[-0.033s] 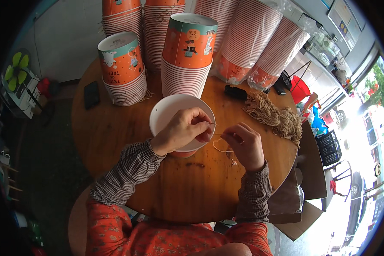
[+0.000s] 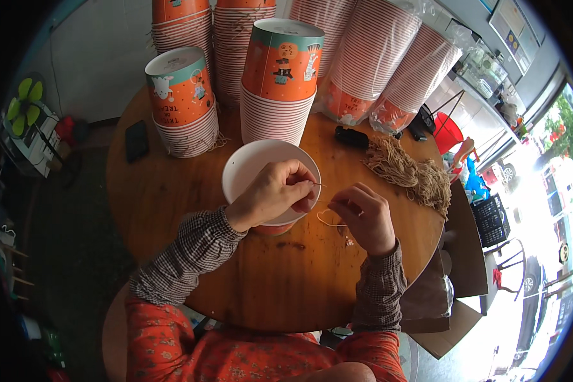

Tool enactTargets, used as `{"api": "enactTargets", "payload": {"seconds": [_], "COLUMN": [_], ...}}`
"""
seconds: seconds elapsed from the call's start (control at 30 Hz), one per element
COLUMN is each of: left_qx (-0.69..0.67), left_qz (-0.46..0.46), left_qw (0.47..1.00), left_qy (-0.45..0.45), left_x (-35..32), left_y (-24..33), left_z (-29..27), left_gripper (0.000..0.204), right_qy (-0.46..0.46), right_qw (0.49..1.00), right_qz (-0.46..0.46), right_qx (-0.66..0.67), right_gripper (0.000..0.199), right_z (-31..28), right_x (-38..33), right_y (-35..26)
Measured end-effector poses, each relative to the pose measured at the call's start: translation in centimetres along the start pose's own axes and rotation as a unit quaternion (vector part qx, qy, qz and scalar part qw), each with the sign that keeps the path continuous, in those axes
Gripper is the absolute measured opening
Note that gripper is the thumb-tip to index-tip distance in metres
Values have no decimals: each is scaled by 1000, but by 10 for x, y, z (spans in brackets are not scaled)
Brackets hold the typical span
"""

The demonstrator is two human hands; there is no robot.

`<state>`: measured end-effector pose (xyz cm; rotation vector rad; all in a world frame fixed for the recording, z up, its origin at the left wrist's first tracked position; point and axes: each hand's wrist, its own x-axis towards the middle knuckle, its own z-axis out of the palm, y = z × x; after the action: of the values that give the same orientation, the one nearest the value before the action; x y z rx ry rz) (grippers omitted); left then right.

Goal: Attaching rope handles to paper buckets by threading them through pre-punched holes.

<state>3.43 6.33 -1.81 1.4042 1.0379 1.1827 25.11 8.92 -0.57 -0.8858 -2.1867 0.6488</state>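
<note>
A paper bucket [image 2: 245,167], white inside and orange outside, stands mouth up on the table before me. My left hand [image 2: 275,191] reaches over its right rim, thumb and forefinger pinched on a cord whose short end pokes out to the right. Just right of the bucket, my right hand [image 2: 367,216] has its fingertips pressed together on the same thin cord [image 2: 325,221], which makes a small pale loop under them. The left fingers hide part of the rim, and whether the cord passes through the bucket wall cannot be seen.
Upside-down stacks of orange buckets [image 2: 281,70] stand at the back, with plastic-wrapped stacks [image 2: 375,51] farther right. A bundle of beige cords [image 2: 414,172] lies at the table's right edge, beside a black object [image 2: 351,137]. A dark phone [image 2: 136,141] lies at left.
</note>
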Motion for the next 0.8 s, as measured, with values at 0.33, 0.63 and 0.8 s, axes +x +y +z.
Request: {"api": "enactTargets", "payload": {"seconds": [0.33, 0.63, 0.8], "left_qx": [196, 11, 4], "left_qz": [-10, -91, -101], "left_qw": [973, 990, 994], "left_qy": [-123, -105, -51], "left_x": [10, 11, 10], "left_y": [14, -3, 0], "left_z": [20, 19, 18], "left_gripper": [12, 14, 15], "right_qy": [10, 60, 65], "right_qw": [995, 986, 974], "right_qz": [-77, 16, 46], "right_qx": [62, 155, 210], "right_gripper": [12, 11, 17], "right_z": [-3, 10, 6], "right_x": [3, 7, -8], "right_y": [17, 40, 37]}}
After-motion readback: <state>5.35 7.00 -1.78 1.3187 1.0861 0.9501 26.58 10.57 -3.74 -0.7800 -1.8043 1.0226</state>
